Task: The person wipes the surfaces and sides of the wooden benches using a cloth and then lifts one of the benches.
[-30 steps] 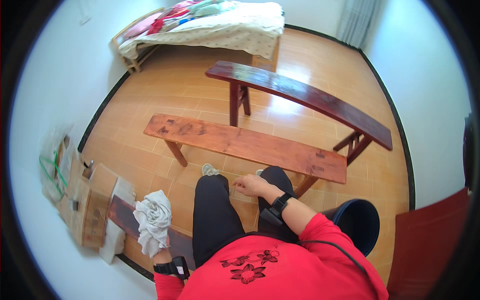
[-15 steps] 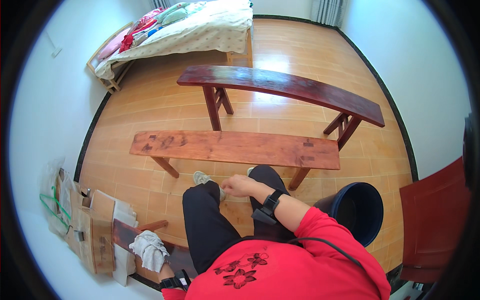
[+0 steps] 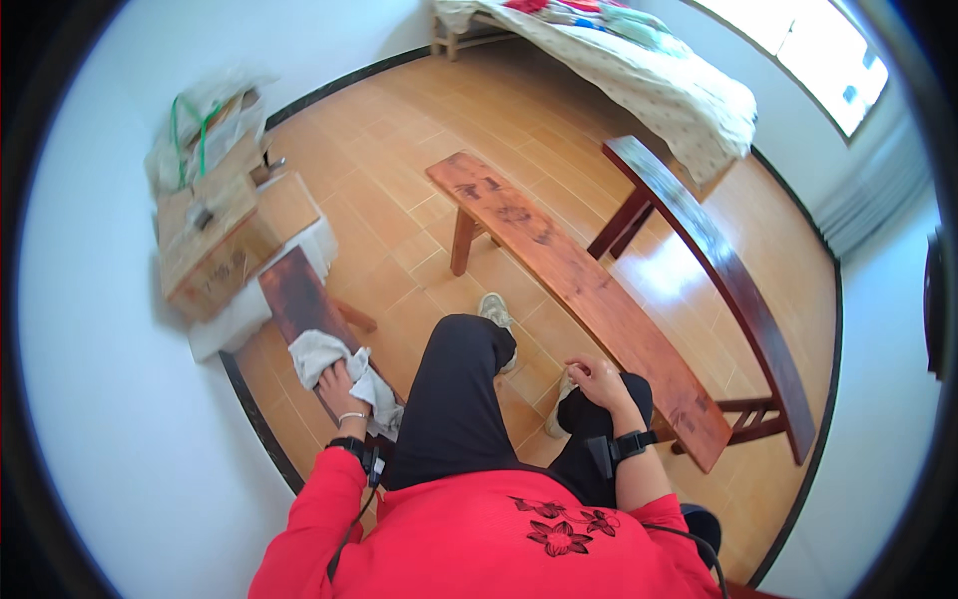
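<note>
On the left, my left hand (image 3: 344, 389) presses a crumpled pale grey cloth (image 3: 317, 351) against a dark reddish-brown bench (image 3: 299, 297) standing beside my left leg. Its fingers are bent over the cloth, partly sunk in the folds. My right hand (image 3: 597, 383) hovers by my right knee, loosely curled with a gap between the fingers and nothing visible in it. Just beyond it runs a lighter orange-brown wooden bench (image 3: 569, 270), slanting away to the upper left, with dark stains on its far end.
Behind the lighter bench stands a glossy dark red bench (image 3: 733, 275). Cardboard boxes (image 3: 225, 235) and a clear plastic bag (image 3: 205, 115) are piled against the left wall. A bed (image 3: 639, 70) with a pale cover is at the back. A dark bucket (image 3: 702, 524) shows partly at my right.
The view has swung left. My left hand has brought the cloth from the air beside me down onto the left bench. My right hand stays close to my right knee.
</note>
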Demonstrator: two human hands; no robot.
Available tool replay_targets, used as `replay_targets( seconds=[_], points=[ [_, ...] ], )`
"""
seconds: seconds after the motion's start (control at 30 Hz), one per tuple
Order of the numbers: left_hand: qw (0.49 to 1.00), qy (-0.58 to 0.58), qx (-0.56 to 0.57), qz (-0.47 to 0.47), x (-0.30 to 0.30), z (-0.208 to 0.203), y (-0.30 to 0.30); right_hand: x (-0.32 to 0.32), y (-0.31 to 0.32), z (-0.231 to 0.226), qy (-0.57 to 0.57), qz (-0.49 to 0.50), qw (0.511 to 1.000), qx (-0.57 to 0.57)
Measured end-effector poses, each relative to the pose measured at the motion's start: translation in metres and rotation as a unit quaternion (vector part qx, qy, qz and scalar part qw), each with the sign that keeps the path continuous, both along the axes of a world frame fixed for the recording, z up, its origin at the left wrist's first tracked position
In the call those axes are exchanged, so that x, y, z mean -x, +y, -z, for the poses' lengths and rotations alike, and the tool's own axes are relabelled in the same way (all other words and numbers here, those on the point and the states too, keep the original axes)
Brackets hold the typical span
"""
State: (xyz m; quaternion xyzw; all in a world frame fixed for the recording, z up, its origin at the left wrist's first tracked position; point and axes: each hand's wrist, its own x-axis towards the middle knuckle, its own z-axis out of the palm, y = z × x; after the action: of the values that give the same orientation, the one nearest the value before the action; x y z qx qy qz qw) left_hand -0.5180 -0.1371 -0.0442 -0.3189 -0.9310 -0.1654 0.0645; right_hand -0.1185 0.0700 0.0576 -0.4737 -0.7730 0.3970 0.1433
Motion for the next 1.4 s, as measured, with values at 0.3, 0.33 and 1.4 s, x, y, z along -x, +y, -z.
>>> replay_targets(
  seconds=[0.3, 0.33, 1.4],
  points=[
    [0.997, -0.017, -0.074, -0.009, 0.01, 0.042, -0.004, 0.024, 0.008, 0.018, -0.142, -0.088, 0.986, -0.013],
    [0.996, -0.016, -0.086, -0.003, 0.009, 0.045, -0.001, 0.028, 0.007, 0.015, -0.15, -0.101, 0.983, -0.014],
    [0.999, 0.01, -0.023, 0.039, 0.017, 0.053, -0.006, -0.119, 0.077, 0.028, -0.364, -0.026, 0.852, 0.377]
  ],
)
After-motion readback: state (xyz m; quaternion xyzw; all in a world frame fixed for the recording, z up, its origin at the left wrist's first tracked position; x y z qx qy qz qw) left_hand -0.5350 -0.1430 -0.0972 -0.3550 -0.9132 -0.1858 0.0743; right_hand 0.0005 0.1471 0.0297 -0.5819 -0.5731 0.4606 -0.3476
